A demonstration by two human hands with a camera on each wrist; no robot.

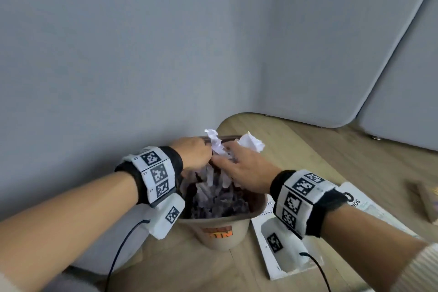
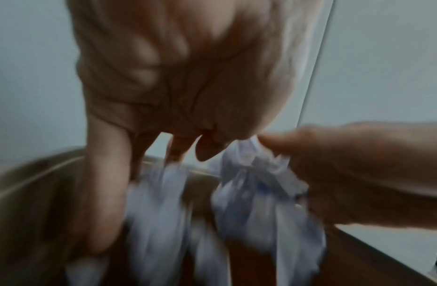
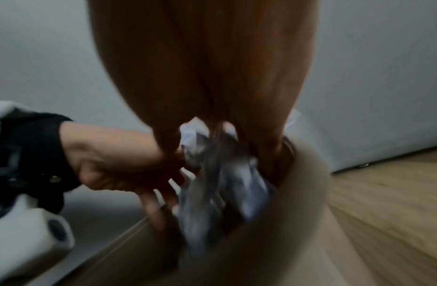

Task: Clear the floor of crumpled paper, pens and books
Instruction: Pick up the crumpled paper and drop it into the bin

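Paper: I'm holding white crumpled paper balls [image 1: 216,143] over the beige plastic bin [image 1: 219,232]; light, springy, best pinched by their folds.
Left hand [image 1: 194,154]: fingers curling round one ball.
Right hand [image 1: 246,170]: fingers looking spread; grip unclear.

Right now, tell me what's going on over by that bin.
A person is leaning over a tan waste bin on the wooden floor, with both hands above its opening. The left hand and right hand are at a wad of crumpled paper over the bin; whether they grip it or are letting go is unclear. More crumpled paper already fills the bin. A white book lies on the floor right of the bin.
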